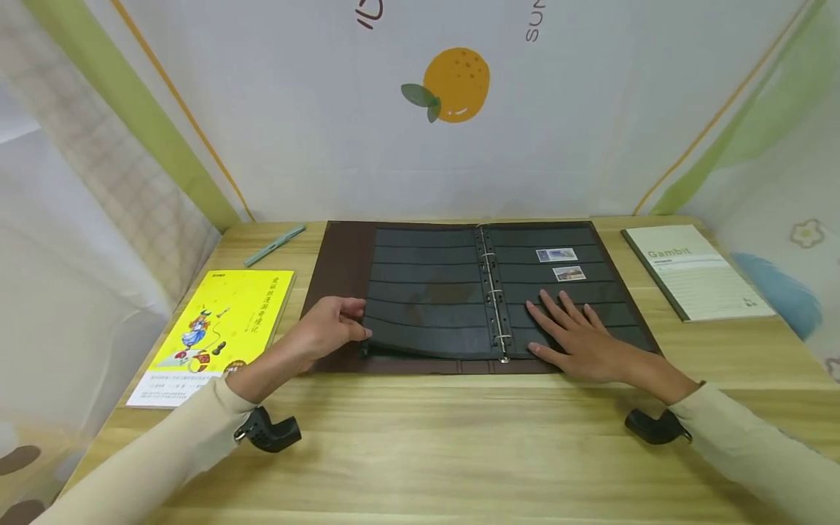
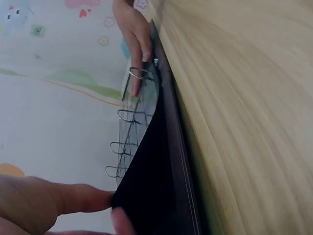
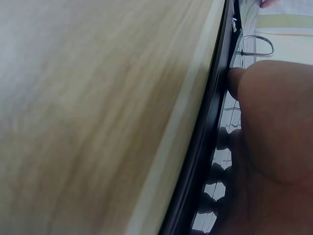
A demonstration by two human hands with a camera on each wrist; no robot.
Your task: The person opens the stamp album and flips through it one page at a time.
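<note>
Desk (image 1: 459, 452): L hand (image 1: 326, 329) pinches page (image 1: 426, 306).

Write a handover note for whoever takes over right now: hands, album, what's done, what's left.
Left hand pinches the outer edge of the left black page, lifted slightly off the brown cover.
Right hand lies flat, fingers straight, pressing the right page near the rings.
The stamp album lies open mid-table; two stamps sit in the right page's upper rows.
Done: album open, two stamps in.
Left: probably finish turning the pinched page; other rows look empty.
</note>
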